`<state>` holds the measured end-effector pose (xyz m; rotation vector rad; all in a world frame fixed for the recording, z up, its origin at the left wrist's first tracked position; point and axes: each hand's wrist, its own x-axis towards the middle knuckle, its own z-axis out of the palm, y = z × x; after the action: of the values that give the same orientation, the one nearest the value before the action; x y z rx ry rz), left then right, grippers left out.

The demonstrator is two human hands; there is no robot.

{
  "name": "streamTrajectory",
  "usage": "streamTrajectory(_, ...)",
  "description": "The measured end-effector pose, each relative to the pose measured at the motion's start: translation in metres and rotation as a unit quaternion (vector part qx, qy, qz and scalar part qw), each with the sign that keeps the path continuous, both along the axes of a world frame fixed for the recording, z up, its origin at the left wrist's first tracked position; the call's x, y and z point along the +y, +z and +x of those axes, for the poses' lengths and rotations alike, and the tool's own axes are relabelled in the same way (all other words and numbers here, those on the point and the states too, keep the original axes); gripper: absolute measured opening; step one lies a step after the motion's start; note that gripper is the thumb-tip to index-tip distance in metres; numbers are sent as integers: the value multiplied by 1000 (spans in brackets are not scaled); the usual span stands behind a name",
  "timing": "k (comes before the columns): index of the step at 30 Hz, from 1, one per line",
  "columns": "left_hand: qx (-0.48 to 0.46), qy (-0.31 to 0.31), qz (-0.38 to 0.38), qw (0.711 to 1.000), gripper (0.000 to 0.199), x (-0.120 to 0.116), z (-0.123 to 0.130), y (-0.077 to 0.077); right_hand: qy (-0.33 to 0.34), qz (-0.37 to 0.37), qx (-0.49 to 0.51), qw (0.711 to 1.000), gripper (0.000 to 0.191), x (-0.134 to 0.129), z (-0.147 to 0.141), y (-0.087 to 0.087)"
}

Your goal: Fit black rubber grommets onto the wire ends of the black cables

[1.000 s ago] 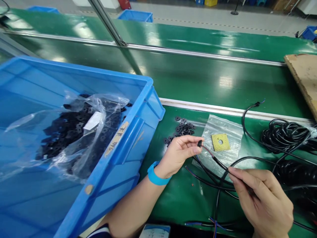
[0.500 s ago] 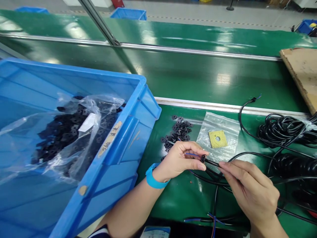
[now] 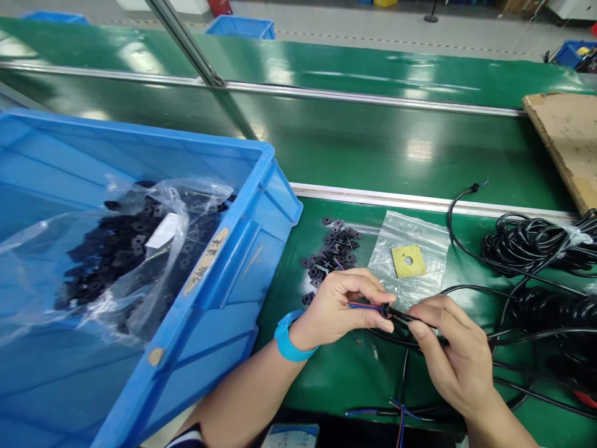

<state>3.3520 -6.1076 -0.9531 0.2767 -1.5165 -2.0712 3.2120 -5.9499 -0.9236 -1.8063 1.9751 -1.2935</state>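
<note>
A green work surface (image 3: 317,386) carries a blue bin (image 3: 224,348) on the left and coiled black cables (image 3: 522,249) on the right, with the two hands at work between them. The left forearm, banded at the wrist by a blue wristband (image 3: 291,337), slants up and to the right from the lower edge; the left hand (image 3: 347,305) points rightward, fingers above and thumb below, pinching a small black piece (image 3: 385,310) at their tips. This piece sits around a black cable (image 3: 401,316), whose thin red and blue wires (image 3: 364,305) extend back toward the left palm. The right forearm rises from the lower right; the right hand (image 3: 454,354) points leftward, its bent fingers and thumb gripping the cable just beside the piece. Beyond the left hand lie loose black parts (image 3: 333,246); beyond the fingertips, a yellow square (image 3: 408,261) rests on a clear bag (image 3: 380,242).
</note>
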Motion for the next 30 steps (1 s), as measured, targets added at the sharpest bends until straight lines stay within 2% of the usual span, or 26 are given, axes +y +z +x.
streamTrajectory(6, -18, 11, -26, 999, 26, 6, -4, -6, 38, 47, -206, 977, 15, 1, 0, -8)
streamTrajectory(11, -10, 35, 23, 999, 26, 11, -7, -9, 42, 57, -259, 963, 16, -1, 2, -11)
streamTrajectory(16, 1, 6, 72, 997, 28, 16, -8, -11, 36, 49, -233, 971, 13, -3, 0, -10)
streamTrajectory(21, 16, 28, 79, 996, 26, 22, -9, -13, 23, 14, -164, 986, 12, -5, 1, -8)
streamTrajectory(26, -40, 27, 76, 996, 26, 20, -10, -11, 3, -26, -57, 998, 13, -4, 4, -10)
streamTrajectory(30, -59, 4, 118, 991, 28, 17, -10, -10, 5, -35, -5, 999, 12, -4, 5, -11)
